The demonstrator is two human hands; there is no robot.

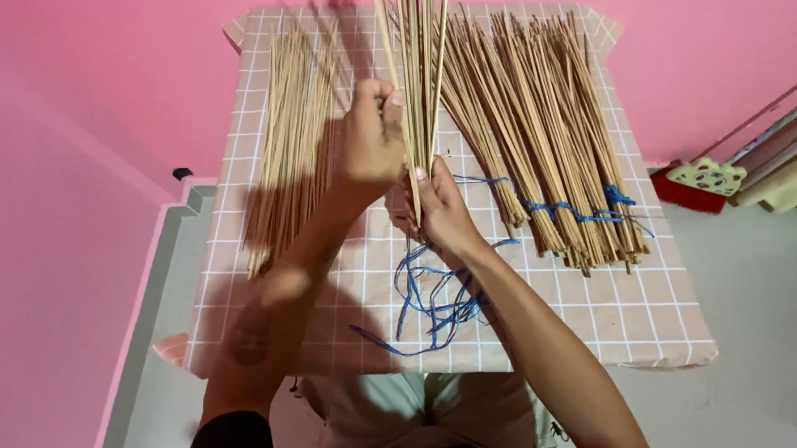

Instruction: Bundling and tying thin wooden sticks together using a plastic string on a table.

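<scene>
A small bunch of thin bamboo sticks (420, 62) stands upright over the middle of the table. My right hand (441, 209) grips its lower end. My left hand (372, 140) closes around the bunch a little higher, its fingers pinching the sticks at the left side. A loose pile of sticks (289, 130) lies on the left of the checked tablecloth (599, 305). On the right lie tied bundles of sticks (547, 128) bound with blue string (586, 211). Loose blue strings (433, 303) lie below my hands.
Pink walls surround the small table. A red-and-cream object (701, 184) and long rolled things (785, 158) lean at the right. Grey floor (760, 289) lies to the right and left of the table.
</scene>
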